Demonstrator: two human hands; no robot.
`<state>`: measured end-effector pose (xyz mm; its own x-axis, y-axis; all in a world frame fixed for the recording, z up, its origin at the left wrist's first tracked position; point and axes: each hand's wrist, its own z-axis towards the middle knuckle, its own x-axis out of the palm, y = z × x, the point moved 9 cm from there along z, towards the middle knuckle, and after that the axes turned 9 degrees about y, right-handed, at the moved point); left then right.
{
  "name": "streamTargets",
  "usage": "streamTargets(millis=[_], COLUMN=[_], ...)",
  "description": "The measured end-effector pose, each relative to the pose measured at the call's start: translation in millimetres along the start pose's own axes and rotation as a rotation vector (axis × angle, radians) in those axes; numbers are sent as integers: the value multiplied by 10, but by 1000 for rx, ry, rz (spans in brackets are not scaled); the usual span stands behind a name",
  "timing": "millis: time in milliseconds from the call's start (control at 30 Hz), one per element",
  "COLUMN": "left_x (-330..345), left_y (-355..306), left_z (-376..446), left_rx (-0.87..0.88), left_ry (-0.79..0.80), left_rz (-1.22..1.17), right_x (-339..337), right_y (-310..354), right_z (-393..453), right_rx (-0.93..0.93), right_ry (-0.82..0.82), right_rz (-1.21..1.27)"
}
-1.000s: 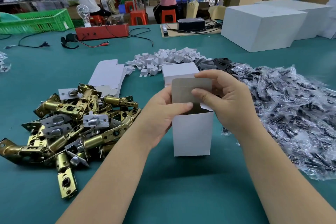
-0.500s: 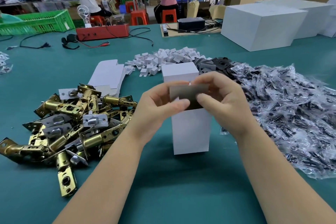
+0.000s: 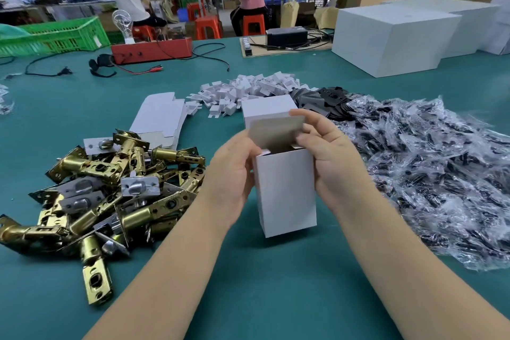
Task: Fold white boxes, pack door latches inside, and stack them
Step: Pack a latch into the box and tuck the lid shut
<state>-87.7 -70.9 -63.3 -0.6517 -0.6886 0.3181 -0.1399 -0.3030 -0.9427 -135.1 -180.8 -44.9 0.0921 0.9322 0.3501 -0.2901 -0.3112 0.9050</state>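
A small white box stands upright on the green table, its top lid flap raised and its opening dark. My left hand grips the box's left side near the top. My right hand holds the right side, fingertips on the flap's right edge. A pile of brass door latches lies to the left. Flat unfolded box blanks lie behind that pile. A closed white box stands just behind the one I hold.
Clear plastic bags of dark parts spread over the right side. Small white card pieces and black plates lie behind. Large white cartons stand at the back right, a red device with cables at the back left. People work beyond.
The lid flap was pressed down over the opening half a second ago; now it stands up again. My hands have slid down to the box's sides.
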Motion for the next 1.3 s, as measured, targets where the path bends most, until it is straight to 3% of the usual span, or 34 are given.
streamTargets(millis=[67, 133, 333, 533, 633, 900, 1100, 1300], left_x=[-113, -146, 5, -97, -72, -69, -162, -33], left_y=[-122, -255, -400, -354, -418, -413, -296, -295], left_z=[-48, -110, -186, -143, -159, -124, -68, -85], left_rx=[152, 273, 404, 327, 375, 318, 216, 193], left_ry=[-174, -234, -65, -155, -169, -54, -34, 106], left_rz=[62, 212, 373, 364, 425, 500, 443, 446], right_x=[32, 37, 65, 25, 16, -26, -34, -39], right_y=[36, 58, 136, 76, 98, 57, 55, 96], right_z=[-9, -19, -111, -94, -111, -24, -18, 35], right_rx=[-80, -123, -218, -148, -159, -95, -125, -100], right_ry=[-32, -43, -41, -102, -122, -63, -14, 74], right_rz=[-95, -128, -292, -270, -283, -322, -506, -414])
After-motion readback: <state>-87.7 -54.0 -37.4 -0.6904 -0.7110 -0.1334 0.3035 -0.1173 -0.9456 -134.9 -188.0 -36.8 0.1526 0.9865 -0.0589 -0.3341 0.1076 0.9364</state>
